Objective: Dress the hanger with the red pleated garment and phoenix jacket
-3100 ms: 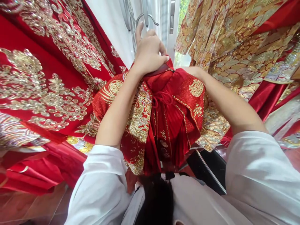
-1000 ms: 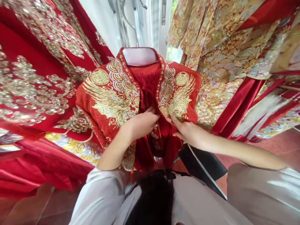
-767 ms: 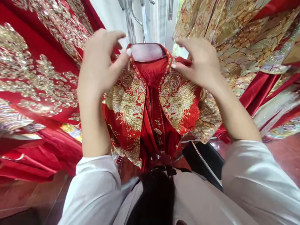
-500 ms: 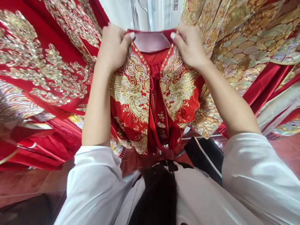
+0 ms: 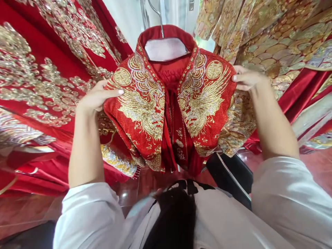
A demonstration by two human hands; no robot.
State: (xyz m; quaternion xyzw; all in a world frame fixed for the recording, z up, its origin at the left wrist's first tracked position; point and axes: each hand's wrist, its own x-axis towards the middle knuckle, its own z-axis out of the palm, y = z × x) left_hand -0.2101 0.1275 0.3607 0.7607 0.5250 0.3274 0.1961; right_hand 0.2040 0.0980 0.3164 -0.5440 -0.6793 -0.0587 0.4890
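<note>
A red jacket (image 5: 145,117) with gold phoenix-like embroidery and a stand-up collar hangs on a hanger (image 5: 157,12), whose metal hook rises behind the collar. Its front is parted, and dark red cloth (image 5: 181,138) shows in the gap. At one shoulder my left hand (image 5: 94,97) grips the jacket, thumb on top and the other fingers mostly hidden beneath. My right hand (image 5: 247,79) pinches the opposite shoulder edge. Inside the collar a pale panel (image 5: 166,50) shows; I cannot tell whether it belongs to the hanger.
Red garments with gold sequins (image 5: 54,79) hang close on the left. Gold scale-patterned garments (image 5: 272,58) crowd the right. A black boxy object (image 5: 230,173) stands on the reddish tiled floor (image 5: 147,183) below, near my right elbow.
Both hands have moved from the collar down and outward to the shoulders. The collar now stands up, and the shoulders are spread with their round gold emblems showing.
</note>
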